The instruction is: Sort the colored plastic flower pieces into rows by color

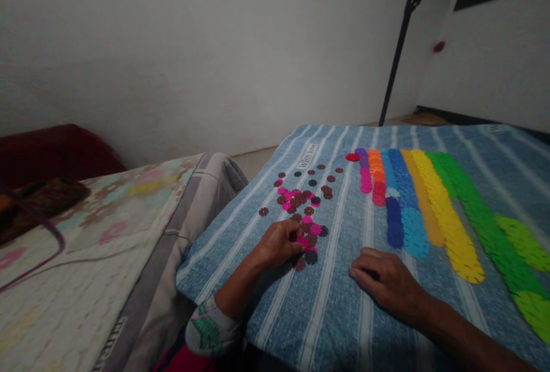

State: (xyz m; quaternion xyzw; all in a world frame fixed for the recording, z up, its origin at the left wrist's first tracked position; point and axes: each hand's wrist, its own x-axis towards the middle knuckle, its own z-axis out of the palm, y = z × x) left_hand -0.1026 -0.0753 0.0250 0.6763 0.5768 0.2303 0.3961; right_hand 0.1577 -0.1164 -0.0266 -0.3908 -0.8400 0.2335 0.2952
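Observation:
My left hand (281, 243) reaches into a loose spread of notched plastic discs, brown, pink and dark grey. Its thumb and index finger close at the edge of a pink disc (304, 242). A dark disc (311, 257) and a brown disc (299, 264) lie just below the fingertips. My right hand (384, 277) rests on the striped cloth with its fingers curled in; whatever is inside them, if anything, is hidden. Beyond it are overlapping rows of discs sorted by colour, among them a dark blue row (394, 223), a yellow row (451, 223) and a green row (485, 223).
A blue cloth with white stripes (335, 297) covers the surface. One red stack (352, 157) sits near the purple row (363, 171). To the left is a bed with a floral cover (129, 234). A black stand (397, 57) rises behind, near the wall.

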